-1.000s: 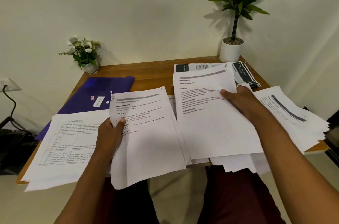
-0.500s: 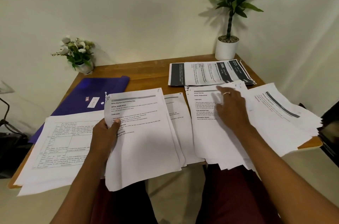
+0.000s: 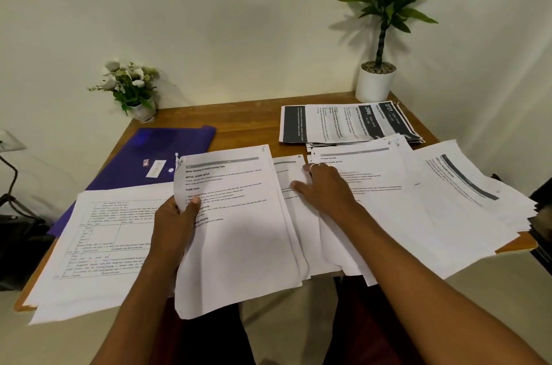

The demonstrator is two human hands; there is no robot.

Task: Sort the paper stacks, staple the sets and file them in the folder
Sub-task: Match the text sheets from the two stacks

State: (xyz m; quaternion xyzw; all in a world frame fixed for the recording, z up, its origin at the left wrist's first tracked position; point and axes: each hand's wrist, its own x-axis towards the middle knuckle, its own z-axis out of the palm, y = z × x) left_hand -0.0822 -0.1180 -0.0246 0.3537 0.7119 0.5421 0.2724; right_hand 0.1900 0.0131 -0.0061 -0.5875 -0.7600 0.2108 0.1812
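Gripping a set of printed sheets (image 3: 239, 230) by its left edge, the left hand (image 3: 176, 224) has its thumb on top and its fingers curled underneath. The set hangs past the near edge of the wooden table (image 3: 239, 122), its top left corner curling up. The right hand (image 3: 325, 188) lies flat with fingers spread and fairly straight, holding nothing; its fingertips press on the middle paper stack (image 3: 373, 209), near that stack's left edge. A ring shows on one finger.

A fanned stack (image 3: 466, 200) lies to the right, overhanging the table's right edge. A dark-banded stack (image 3: 343, 122) lies at the back right, turned sideways. Sheets with printed tables (image 3: 98, 245) lie at the left and overlap the near end of the purple folder (image 3: 155, 155), which lies closed and flat at the back left. A small flower pot (image 3: 131, 89) sits at the back left corner and a potted plant (image 3: 376, 80) at the back right corner.
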